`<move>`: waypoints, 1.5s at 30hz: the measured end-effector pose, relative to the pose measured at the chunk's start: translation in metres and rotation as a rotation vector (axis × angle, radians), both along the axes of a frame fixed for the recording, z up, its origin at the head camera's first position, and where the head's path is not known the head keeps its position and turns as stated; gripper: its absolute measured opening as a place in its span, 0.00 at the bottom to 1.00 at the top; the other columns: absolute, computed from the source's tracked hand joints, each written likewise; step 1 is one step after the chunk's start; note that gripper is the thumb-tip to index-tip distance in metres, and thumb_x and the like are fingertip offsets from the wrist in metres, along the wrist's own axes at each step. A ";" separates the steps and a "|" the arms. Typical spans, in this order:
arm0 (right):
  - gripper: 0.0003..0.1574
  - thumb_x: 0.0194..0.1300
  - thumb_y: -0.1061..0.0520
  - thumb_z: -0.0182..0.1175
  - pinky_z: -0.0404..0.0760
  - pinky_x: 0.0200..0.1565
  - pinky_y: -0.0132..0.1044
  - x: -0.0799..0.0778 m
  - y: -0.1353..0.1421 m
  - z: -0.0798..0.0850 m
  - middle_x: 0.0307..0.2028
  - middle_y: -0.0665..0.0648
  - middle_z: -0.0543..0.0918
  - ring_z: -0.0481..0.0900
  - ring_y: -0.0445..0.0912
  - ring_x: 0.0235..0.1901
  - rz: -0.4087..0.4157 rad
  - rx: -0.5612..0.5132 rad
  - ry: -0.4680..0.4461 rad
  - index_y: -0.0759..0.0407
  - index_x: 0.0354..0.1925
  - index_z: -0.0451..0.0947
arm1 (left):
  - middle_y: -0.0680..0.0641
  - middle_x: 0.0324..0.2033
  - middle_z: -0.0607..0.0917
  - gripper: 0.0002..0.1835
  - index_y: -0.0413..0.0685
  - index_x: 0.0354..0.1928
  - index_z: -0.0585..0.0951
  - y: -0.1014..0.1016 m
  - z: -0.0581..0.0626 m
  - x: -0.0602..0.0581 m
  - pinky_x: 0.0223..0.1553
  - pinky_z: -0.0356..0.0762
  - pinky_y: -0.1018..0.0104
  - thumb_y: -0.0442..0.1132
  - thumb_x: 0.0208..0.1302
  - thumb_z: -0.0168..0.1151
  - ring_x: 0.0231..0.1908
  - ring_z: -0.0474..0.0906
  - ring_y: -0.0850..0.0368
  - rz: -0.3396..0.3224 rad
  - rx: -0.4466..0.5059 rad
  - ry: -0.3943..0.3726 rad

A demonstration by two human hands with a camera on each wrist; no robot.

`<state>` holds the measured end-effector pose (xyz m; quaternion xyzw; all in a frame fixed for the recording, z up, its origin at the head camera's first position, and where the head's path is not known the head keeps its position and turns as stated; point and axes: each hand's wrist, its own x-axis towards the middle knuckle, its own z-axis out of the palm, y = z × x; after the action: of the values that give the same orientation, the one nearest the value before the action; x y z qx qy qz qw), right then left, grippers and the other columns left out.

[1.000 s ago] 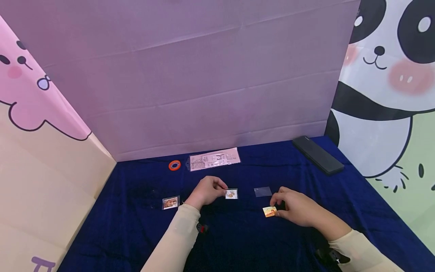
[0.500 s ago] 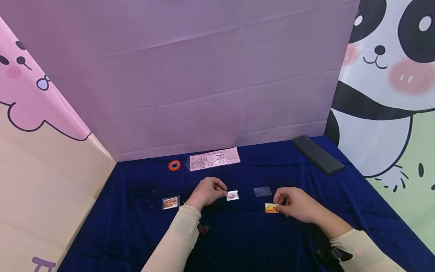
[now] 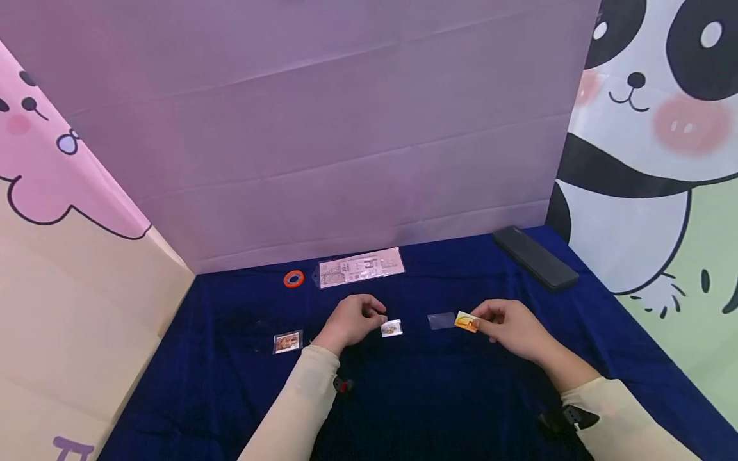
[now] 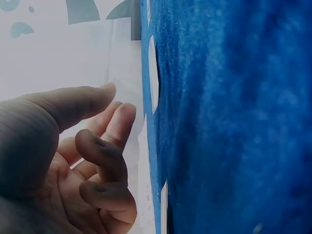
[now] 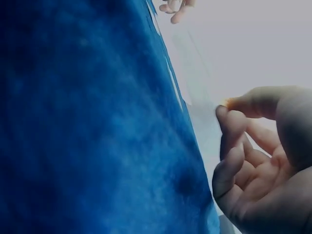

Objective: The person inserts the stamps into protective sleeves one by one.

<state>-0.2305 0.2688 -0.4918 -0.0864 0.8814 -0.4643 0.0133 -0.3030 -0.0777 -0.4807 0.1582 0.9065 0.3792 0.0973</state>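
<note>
In the head view my right hand pinches a small yellow-orange stamp between thumb and fingers. The stamp is at the right edge of a clear sleeve on the cloth. Left of it is a white stamp with a small picture, in what looks like a clear sleeve. Beside that one is my left hand, fingers loosely bent; the left wrist view shows nothing between thumb and fingers. A brownish stamp in a sleeve lies further left. In the right wrist view only an orange edge shows at the fingertips.
Dark blue cloth covers the table. Along the back are an orange tape roll, a pink printed packet and a long black case. Printed fabric walls stand at the left, back and right.
My right hand has lifted the yellow-orange stamp forward, from in front of the clear sleeve to its right edge. The left hand has let go of the white stamp's edge, or barely moved; I cannot tell.
</note>
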 end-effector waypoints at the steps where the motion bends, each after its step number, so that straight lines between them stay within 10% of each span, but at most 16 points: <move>1: 0.09 0.74 0.55 0.66 0.77 0.29 0.39 -0.001 0.001 0.000 0.38 0.58 0.85 0.79 0.49 0.28 -0.027 -0.010 -0.007 0.57 0.48 0.86 | 0.55 0.35 0.84 0.05 0.58 0.45 0.87 0.000 0.000 0.000 0.39 0.77 0.57 0.45 0.71 0.71 0.35 0.79 0.56 -0.004 0.000 0.004; 17: 0.30 0.75 0.44 0.64 0.81 0.33 0.36 -0.008 0.023 -0.005 0.48 0.68 0.81 0.78 0.49 0.34 -0.275 -0.248 -0.144 0.64 0.62 0.79 | 0.62 0.38 0.82 0.12 0.58 0.54 0.86 0.037 0.013 0.005 0.39 0.76 0.60 0.49 0.72 0.69 0.35 0.77 0.59 -0.108 -0.101 0.139; 45: 0.26 0.77 0.48 0.62 0.75 0.28 0.35 -0.012 0.031 -0.009 0.36 0.59 0.81 0.76 0.45 0.29 -0.335 -0.281 -0.118 0.65 0.62 0.79 | 0.54 0.48 0.83 0.20 0.57 0.58 0.85 0.101 0.012 -0.004 0.53 0.80 0.62 0.53 0.67 0.73 0.44 0.78 0.61 -0.157 -0.302 0.133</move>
<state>-0.2423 0.2998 -0.5008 0.0877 0.8077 -0.5825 -0.0249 -0.3070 0.0229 -0.4684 0.2369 0.9424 0.2186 0.0889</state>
